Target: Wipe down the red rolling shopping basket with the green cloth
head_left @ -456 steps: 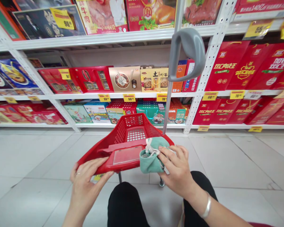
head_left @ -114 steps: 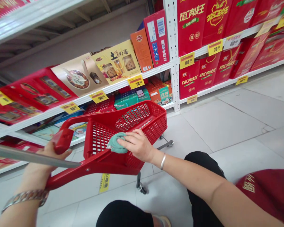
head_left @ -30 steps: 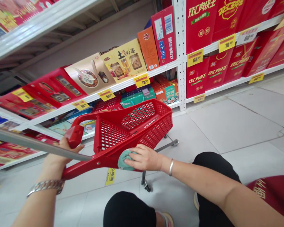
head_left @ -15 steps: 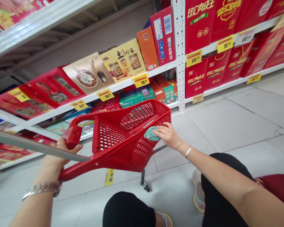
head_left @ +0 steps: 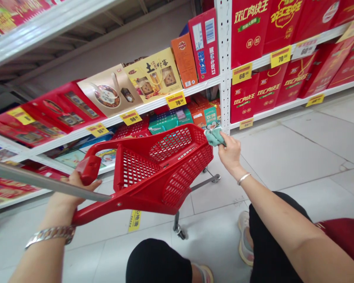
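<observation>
A red plastic shopping cart [head_left: 153,192] with a perforated basket stands before me, tilted in the view. My right hand [head_left: 230,151] is closed on a light green cloth [head_left: 214,136], which touches the rim at the basket's far right corner. At the cart's handle end, my left hand [head_left: 72,190] grips the cart by its red handle frame. A grey metal bar [head_left: 47,179] crosses in front of that hand and hides part of it, though some fingers show beside the red handle block [head_left: 89,170].
White shelves [head_left: 153,102] with gift boxes [head_left: 156,74] and yellow price tags run behind the cart. Red gift bags [head_left: 249,31] fill the shelves at right. Below are grey floor tiles [head_left: 283,165], a cart wheel [head_left: 179,232] and my knees [head_left: 159,261].
My right hand has moved with the cloth from the basket's near side, up and right to its far corner. The left hand and cart stay almost in place.
</observation>
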Demonstrator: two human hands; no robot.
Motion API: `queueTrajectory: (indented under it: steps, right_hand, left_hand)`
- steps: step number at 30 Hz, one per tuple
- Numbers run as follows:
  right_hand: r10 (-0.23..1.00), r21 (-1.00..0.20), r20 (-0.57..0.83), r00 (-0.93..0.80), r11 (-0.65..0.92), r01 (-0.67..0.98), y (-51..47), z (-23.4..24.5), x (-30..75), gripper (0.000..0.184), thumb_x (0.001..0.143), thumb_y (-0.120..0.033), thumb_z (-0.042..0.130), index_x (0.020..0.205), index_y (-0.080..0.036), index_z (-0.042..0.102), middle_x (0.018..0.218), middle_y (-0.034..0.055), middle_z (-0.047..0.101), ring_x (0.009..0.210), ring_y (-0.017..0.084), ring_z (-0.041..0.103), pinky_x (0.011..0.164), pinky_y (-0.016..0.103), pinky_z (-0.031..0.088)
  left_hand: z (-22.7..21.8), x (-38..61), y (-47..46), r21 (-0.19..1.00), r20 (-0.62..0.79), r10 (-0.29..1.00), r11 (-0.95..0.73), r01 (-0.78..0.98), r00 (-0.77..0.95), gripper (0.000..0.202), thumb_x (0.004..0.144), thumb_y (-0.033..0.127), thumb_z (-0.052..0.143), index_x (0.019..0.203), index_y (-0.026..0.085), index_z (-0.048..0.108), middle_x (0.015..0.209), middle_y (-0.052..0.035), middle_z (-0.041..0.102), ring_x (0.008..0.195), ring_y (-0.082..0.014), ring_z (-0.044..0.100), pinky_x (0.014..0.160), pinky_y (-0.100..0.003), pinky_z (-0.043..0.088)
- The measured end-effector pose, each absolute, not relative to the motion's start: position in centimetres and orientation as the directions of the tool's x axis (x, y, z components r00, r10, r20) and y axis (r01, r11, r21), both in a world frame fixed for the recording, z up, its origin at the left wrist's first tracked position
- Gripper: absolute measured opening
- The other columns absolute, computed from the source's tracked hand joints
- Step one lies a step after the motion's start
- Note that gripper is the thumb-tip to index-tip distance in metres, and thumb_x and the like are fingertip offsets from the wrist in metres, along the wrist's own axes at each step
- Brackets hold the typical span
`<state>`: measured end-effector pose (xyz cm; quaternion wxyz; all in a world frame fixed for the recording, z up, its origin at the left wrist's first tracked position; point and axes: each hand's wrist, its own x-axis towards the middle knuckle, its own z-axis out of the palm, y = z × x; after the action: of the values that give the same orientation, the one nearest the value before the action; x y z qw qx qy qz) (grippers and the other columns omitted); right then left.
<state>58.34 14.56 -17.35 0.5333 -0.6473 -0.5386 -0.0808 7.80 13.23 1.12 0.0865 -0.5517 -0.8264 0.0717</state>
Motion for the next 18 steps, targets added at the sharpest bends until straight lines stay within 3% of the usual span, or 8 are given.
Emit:
queueTrajectory:
  steps: [4, 8, 12, 18]
  right_hand:
    - [0.525, -0.444, 0.836, 0.162, 0.471, 0.762, 12.6, -14.4, 52.6, 0.051, 0.086, -0.006, 0.047, 0.129, -0.02, 0.07, 0.106, 0.0101, 0.076, 0.099, 0.024, 0.066, 0.097, 0.042, 0.044]
    - [0.401, -0.27, 0.913, -0.078, 0.734, 0.623, 10.0, -11.8, 46.0, 0.044, 0.096, -0.007, 0.045, 0.13, -0.021, 0.069, 0.114, 0.0099, 0.076, 0.112, 0.021, 0.066, 0.099, 0.04, 0.041]
    - [0.378, -0.23, 0.903, -0.205, 0.828, 0.512, 7.6, -10.7, 41.2, 0.039, 0.101, -0.012, 0.046, 0.132, -0.022, 0.067, 0.114, 0.0079, 0.077, 0.116, 0.02, 0.064, 0.1, 0.04, 0.041]
    - [0.35, -0.174, 0.895, -0.278, 0.846, 0.504, 6.8, -11.6, 38.9, 0.034, 0.104, -0.013, 0.045, 0.128, -0.023, 0.068, 0.109, 0.0065, 0.077, 0.109, 0.019, 0.065, 0.094, 0.038, 0.044]
  left_hand:
    - [1.9, 9.7, 12.8, -0.234, 0.017, 0.892, 0.442, 0.866, -0.451, 0.091, 0.081, 0.064, 0.059, 0.143, -0.001, 0.044, 0.137, -0.0359, 0.06, 0.128, -0.0469, 0.062, 0.102, -0.053, 0.053]
    - [2.2, 10.6, 12.4, -0.212, -0.014, 0.892, 0.44, 0.873, -0.453, 0.09, 0.084, 0.063, 0.057, 0.144, -0.003, 0.042, 0.14, -0.0366, 0.058, 0.132, -0.0474, 0.059, 0.105, -0.053, 0.051]
    - [2.1, 11.0, 12.0, -0.185, 0.015, 0.893, 0.444, 0.877, -0.449, 0.092, 0.083, 0.064, 0.059, 0.146, 0.0, 0.042, 0.138, -0.0334, 0.061, 0.132, -0.0461, 0.06, 0.105, -0.057, 0.051]
    - [1.9, 10.9, 11.6, -0.196, 0.014, 0.891, 0.448, 0.872, -0.454, 0.093, 0.085, 0.067, 0.053, 0.146, -0.002, 0.04, 0.142, -0.036, 0.056, 0.136, -0.0479, 0.056, 0.108, -0.054, 0.049]
